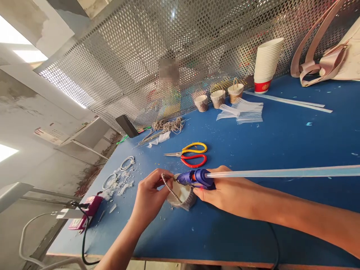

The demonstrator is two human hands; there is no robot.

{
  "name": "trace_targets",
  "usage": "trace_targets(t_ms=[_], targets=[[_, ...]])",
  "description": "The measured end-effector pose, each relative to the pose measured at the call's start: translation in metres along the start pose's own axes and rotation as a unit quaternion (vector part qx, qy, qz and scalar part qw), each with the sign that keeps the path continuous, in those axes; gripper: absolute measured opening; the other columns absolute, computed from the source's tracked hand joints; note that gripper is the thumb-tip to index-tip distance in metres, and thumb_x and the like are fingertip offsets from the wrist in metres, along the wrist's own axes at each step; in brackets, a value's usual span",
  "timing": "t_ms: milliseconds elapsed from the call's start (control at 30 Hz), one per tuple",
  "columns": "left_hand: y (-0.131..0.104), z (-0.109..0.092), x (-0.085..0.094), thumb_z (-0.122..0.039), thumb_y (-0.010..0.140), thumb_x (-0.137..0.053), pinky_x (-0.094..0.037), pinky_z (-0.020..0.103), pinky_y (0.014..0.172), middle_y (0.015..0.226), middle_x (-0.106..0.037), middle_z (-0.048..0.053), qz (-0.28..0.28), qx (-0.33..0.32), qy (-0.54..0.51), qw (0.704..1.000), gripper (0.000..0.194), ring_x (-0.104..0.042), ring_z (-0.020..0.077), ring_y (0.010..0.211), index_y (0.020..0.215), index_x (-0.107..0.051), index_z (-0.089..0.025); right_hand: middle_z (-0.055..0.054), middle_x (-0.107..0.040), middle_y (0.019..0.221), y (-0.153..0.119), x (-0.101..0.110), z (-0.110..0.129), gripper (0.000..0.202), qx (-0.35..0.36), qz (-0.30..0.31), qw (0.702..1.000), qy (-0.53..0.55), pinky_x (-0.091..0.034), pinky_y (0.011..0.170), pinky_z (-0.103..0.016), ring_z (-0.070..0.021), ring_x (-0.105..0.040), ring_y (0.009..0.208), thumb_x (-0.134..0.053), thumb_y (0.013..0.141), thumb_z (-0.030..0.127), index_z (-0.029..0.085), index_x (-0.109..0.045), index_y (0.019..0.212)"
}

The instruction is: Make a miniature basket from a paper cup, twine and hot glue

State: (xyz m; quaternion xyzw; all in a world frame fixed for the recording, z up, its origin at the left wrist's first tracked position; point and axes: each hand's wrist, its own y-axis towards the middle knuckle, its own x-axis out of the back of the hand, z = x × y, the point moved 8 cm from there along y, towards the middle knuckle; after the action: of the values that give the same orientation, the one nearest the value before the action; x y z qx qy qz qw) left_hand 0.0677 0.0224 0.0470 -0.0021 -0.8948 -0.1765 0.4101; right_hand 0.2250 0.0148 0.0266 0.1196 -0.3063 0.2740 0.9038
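Observation:
My right hand [227,193] is wrapped round a blue glue gun [204,178], with a long clear glue stick [281,171] coming out of its back. The nozzle points left, at the rim of a small cup-shaped basket [188,200] wrapped in grey cord. My left hand [150,193] pinches the basket at its far left rim, where a twisted cord handle [172,190] arches over the opening. The fingertips and the nozzle tip are very close together; whether they touch I cannot tell. Scissors [194,155] with one yellow and one red handle lie just beyond.
Three small finished-looking baskets [218,98] stand by the perforated metal screen [126,56], near stacked paper cups [267,65]. White mesh strips [242,111], spare glue sticks [289,100], bundled cord [168,125], white rings [127,163] with scraps, a phone-like black slab [126,126] and a purple power strip [87,213] lie around.

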Motion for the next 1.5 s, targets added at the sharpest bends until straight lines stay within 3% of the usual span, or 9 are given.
trace_targets(t_ms=[200,300,467,533,767,900,1000,1267,1500], targets=[[0.001,-0.001,0.002,-0.019,0.074,-0.058,-0.054,0.020,0.059,0.069,-0.066,0.000,-0.005,-0.014,-0.005,1.000,0.007,-0.061,0.0105,0.060,0.072,-0.065,-0.018,0.002,-0.057,0.064,-0.003,-0.005,-0.005,0.019,-0.038,0.006,0.998,0.056,-0.026,0.046,-0.023,-0.0111,-0.043,0.055,-0.047,0.086,0.024,0.021,-0.054,0.069],[0.000,-0.001,0.002,-0.018,0.074,-0.058,-0.054,0.020,0.060,0.070,-0.067,0.000,-0.007,-0.017,-0.006,1.000,0.007,-0.062,0.0107,0.061,0.072,-0.065,-0.018,0.000,-0.061,0.067,-0.002,-0.006,-0.007,0.017,-0.055,-0.013,0.998,0.029,-0.027,0.048,-0.023,-0.0127,-0.049,0.060,-0.050,0.085,0.026,0.020,-0.055,0.070],[-0.002,-0.001,0.002,-0.019,0.075,-0.056,-0.054,0.020,0.059,0.069,-0.067,0.001,-0.009,-0.021,-0.002,1.000,0.010,-0.062,0.0113,0.061,0.071,-0.065,-0.018,-0.003,-0.064,0.072,0.002,-0.015,0.003,0.015,0.066,-0.017,0.995,-0.071,-0.025,0.051,-0.026,-0.0132,-0.053,0.058,-0.050,0.085,0.022,0.018,-0.061,0.075],[-0.003,-0.001,0.002,-0.018,0.075,-0.056,-0.053,0.020,0.058,0.069,-0.067,0.001,-0.007,-0.017,-0.001,1.000,0.010,-0.061,0.0110,0.060,0.070,-0.064,-0.018,-0.003,-0.063,0.071,0.002,-0.018,0.003,0.014,0.080,-0.010,0.993,-0.084,-0.025,0.051,-0.027,-0.0131,-0.053,0.056,-0.051,0.085,0.021,0.017,-0.061,0.076],[-0.007,0.006,0.001,-0.016,0.075,-0.055,-0.052,0.019,0.058,0.070,-0.065,0.001,-0.011,0.006,-0.025,1.000,0.010,-0.061,0.0112,0.062,0.070,-0.064,-0.017,0.002,-0.058,0.057,0.001,-0.008,-0.003,0.020,-0.013,-0.029,0.999,-0.013,-0.029,0.050,-0.023,-0.0116,-0.049,0.052,-0.055,0.083,0.023,0.019,-0.051,0.064],[-0.007,0.009,0.000,-0.016,0.074,-0.055,-0.052,0.020,0.056,0.070,-0.065,0.001,-0.008,0.017,-0.039,0.999,0.010,-0.060,0.0111,0.061,0.069,-0.063,-0.017,0.003,-0.055,0.056,0.002,-0.009,-0.002,0.022,-0.012,-0.027,1.000,-0.005,-0.030,0.048,-0.023,-0.0103,-0.045,0.049,-0.055,0.082,0.022,0.019,-0.049,0.061],[-0.007,0.010,0.001,-0.016,0.074,-0.055,-0.052,0.020,0.056,0.070,-0.065,0.001,-0.008,0.017,-0.048,0.999,0.010,-0.060,0.0111,0.061,0.069,-0.063,-0.017,0.002,-0.057,0.059,0.002,-0.010,0.001,0.021,0.007,-0.030,0.999,-0.023,-0.030,0.050,-0.023,-0.0103,-0.046,0.052,-0.054,0.083,0.020,0.019,-0.050,0.062],[-0.007,0.010,0.000,-0.017,0.074,-0.056,-0.051,0.019,0.056,0.070,-0.065,0.001,-0.007,0.016,-0.048,0.999,0.009,-0.060,0.0106,0.060,0.069,-0.064,-0.017,0.006,-0.046,0.058,-0.001,-0.019,0.003,0.019,0.105,-0.039,0.990,-0.089,-0.027,0.051,-0.024,-0.0081,-0.040,0.048,-0.051,0.086,0.019,0.019,-0.048,0.067],[-0.006,0.011,0.001,-0.016,0.073,-0.056,-0.050,0.019,0.054,0.070,-0.066,0.001,-0.008,0.020,-0.041,0.999,0.009,-0.060,0.0106,0.059,0.068,-0.064,-0.017,0.003,-0.052,0.066,-0.002,-0.024,0.001,0.017,0.128,-0.040,0.980,-0.145,-0.028,0.053,-0.026,-0.0092,-0.045,0.052,-0.049,0.089,0.020,0.018,-0.051,0.072]])
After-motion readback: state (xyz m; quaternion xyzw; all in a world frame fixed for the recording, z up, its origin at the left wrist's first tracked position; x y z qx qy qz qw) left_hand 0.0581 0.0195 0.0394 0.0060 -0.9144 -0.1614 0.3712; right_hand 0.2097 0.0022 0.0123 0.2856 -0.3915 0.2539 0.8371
